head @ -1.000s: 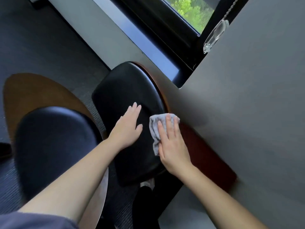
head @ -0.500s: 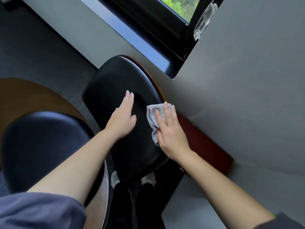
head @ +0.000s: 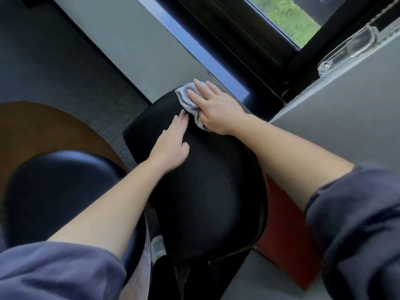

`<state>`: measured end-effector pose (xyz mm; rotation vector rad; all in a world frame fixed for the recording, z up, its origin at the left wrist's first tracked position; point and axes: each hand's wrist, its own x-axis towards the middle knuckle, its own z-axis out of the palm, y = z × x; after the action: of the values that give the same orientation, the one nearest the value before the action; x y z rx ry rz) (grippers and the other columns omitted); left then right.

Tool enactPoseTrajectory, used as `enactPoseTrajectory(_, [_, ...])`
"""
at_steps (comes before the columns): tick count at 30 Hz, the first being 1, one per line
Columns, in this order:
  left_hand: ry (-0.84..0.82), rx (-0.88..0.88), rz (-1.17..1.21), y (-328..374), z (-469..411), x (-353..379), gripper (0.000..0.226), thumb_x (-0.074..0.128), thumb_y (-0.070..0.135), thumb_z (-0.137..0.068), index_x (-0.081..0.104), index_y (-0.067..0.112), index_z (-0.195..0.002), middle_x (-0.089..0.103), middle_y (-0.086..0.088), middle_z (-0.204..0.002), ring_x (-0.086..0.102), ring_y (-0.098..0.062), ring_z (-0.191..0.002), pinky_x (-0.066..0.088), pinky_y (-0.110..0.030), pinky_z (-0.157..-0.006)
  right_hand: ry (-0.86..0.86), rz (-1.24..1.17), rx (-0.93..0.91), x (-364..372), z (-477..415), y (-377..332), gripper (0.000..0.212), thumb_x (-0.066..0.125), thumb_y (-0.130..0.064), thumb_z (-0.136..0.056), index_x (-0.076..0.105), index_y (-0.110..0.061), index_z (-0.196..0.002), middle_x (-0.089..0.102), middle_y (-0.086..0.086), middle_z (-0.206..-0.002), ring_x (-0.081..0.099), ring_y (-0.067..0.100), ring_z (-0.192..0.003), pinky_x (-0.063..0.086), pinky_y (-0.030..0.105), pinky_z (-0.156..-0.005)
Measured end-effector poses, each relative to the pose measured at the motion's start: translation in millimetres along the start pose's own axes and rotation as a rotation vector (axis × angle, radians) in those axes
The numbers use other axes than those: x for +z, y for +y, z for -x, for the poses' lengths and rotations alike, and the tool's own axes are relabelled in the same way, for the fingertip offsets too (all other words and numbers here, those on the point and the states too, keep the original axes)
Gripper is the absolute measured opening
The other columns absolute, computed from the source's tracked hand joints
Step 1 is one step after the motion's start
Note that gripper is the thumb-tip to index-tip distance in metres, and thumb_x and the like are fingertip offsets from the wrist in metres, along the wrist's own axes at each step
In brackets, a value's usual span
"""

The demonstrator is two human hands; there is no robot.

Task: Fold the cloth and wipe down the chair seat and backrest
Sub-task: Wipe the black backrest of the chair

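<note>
Seen from the head-worn camera looking down, a person's right hand (head: 213, 107) lies flat with fingers straight and spread, pressing a crumpled pale grey cloth (head: 186, 98) against the far edge of a black chair pad (head: 205, 191); whether this pad is the seat or the backrest cannot be told. The cloth is bunched under the palm and fingers, and its edges show past the fingertips and below the thumb side. The left hand (head: 171, 148) rests palm down on the same pad just beside the cloth, fingers straight and together, holding nothing; its fingertips reach nearly to the cloth's lower edge. Both forearms are bare, with dark blue sleeves (head: 357, 224) pushed up. A second black pad (head: 58, 187) sits at lower left on a brown wooden shell (head: 32, 126). Beyond the chair are a grey wall (head: 134, 50), a dark window frame (head: 249, 35) and a reddish-brown panel (head: 283, 239) at right.
</note>
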<state>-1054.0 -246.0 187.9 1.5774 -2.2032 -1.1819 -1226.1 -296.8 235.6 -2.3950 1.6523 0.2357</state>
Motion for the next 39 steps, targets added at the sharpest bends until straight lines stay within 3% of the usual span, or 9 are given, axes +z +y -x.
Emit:
enactPoseTrajectory(4, [0.219,-0.074,0.137,2.9,0.1,-8.7,0.053,0.04,0.002,-0.094,0.043,0.012,-0.145,0.032,-0.001,-0.158,0.019,-0.014,-0.149,0.019,-0.029,-0.119,-0.071,-0.028,0.011,-12.5,-18.0,-7.6,0.059,0.039,-0.029,-0.096,0.021,-0.028,-0.152,0.006,0.0,-0.162,0.008,0.026,-0.148,0.028,0.042,-0.112])
enactPoseTrajectory(9, [0.591,0.017,0.119,14.8,-6.2,-25.6,0.033,0.048,0.002,-0.086,0.062,0.006,-0.116,0.055,-0.007,-0.133,0.048,-0.018,-0.126,0.03,-0.015,-0.1,-0.18,-0.632,0.127,-34.5,-4.3,6.8,0.063,0.051,-0.015,-0.087,0.037,-0.033,-0.146,0.011,-0.004,-0.162,0.002,0.016,-0.149,0.012,0.038,-0.117])
enactPoseTrajectory(14, [0.357,0.032,-0.084,37.5,-28.4,-24.5,0.042,0.039,0.02,-0.098,0.054,0.017,-0.138,0.054,0.001,-0.14,0.051,-0.018,-0.125,0.039,-0.037,-0.1,0.029,-0.966,0.324,-35.8,14.0,13.5,0.056,0.04,-0.014,-0.078,0.059,-0.015,-0.131,0.05,-0.002,-0.143,0.045,0.007,-0.131,0.034,0.031,-0.113])
enactPoseTrajectory(19, [0.454,-0.101,-0.419,54.1,-41.6,-23.3,0.042,0.031,0.039,-0.099,0.064,0.013,-0.103,0.067,-0.004,-0.107,0.057,-0.026,-0.102,0.034,-0.039,-0.084,0.183,-0.915,0.416,-29.4,35.8,18.9,0.047,0.039,0.0,-0.084,0.072,-0.019,-0.111,0.068,-0.011,-0.113,0.059,-0.006,-0.101,0.044,0.008,-0.09])
enactPoseTrajectory(23, [0.367,-0.204,-0.443,71.4,-57.1,-15.8,0.053,0.041,0.046,-0.101,0.038,0.017,-0.146,0.045,-0.013,-0.141,0.042,-0.03,-0.128,0.034,-0.041,-0.1,0.337,-0.911,0.499,-30.2,37.1,27.0,0.042,0.04,0.0,-0.087,0.071,-0.019,-0.109,0.067,-0.01,-0.101,0.06,-0.007,-0.092,0.042,-0.001,-0.072])
enactPoseTrajectory(27, [0.19,0.039,-0.313,63.9,-71.6,-9.2,0.059,0.038,0.013,-0.101,0.017,0.015,-0.156,0.006,-0.013,-0.164,0.0,-0.03,-0.151,0.005,-0.043,-0.122,0.299,-0.835,0.504,-22.5,42.5,33.3,0.039,0.041,-0.004,-0.091,0.065,-0.01,-0.12,0.067,-0.001,-0.119,0.06,0.012,-0.111,0.043,0.017,-0.095])
enactPoseTrajectory(31, [0.204,0.018,-0.262,60.7,-76.0,-0.8,0.061,0.029,0.042,-0.104,0.014,0.015,-0.157,-0.002,-0.012,-0.164,-0.011,-0.028,-0.151,-0.009,-0.043,-0.12,0.177,-0.833,0.526,-4.8,60.1,42.5,0.037,0.043,-0.019,-0.099,0.058,-0.013,-0.132,0.061,0.0,-0.131,0.052,0.015,-0.125,0.036,0.027,-0.109])
enactPoseTrajectory(36, [0.213,0.193,-0.277,57.9,-57.6,17.6,0.066,0.021,0.039,-0.098,0.018,0.006,-0.154,0.009,-0.008,-0.164,-0.007,-0.03,-0.151,-0.008,-0.045,-0.122,0.044,-1.091,0.601,8.3,104.3,45.0,0.027,0.049,-0.024,-0.1,0.072,-0.011,-0.103,0.069,0.019,-0.108,0.066,0.022,-0.093,0.051,0.04,-0.09])
enactPoseTrajectory(39, [0.273,0.294,-0.25,53.1,-59.1,16.2,0.057,0.029,0.029,-0.098,0.033,0.005,-0.149,0.029,-0.008,-0.158,0.012,-0.028,-0.15,0.003,-0.042,-0.123,0.029,-1.231,0.623,21.4,127.4,42.0,0.025,0.053,-0.029,-0.098,0.074,-0.016,-0.101,0.071,0.006,-0.093,0.059,0.016,-0.083,0.049,0.035,-0.079])
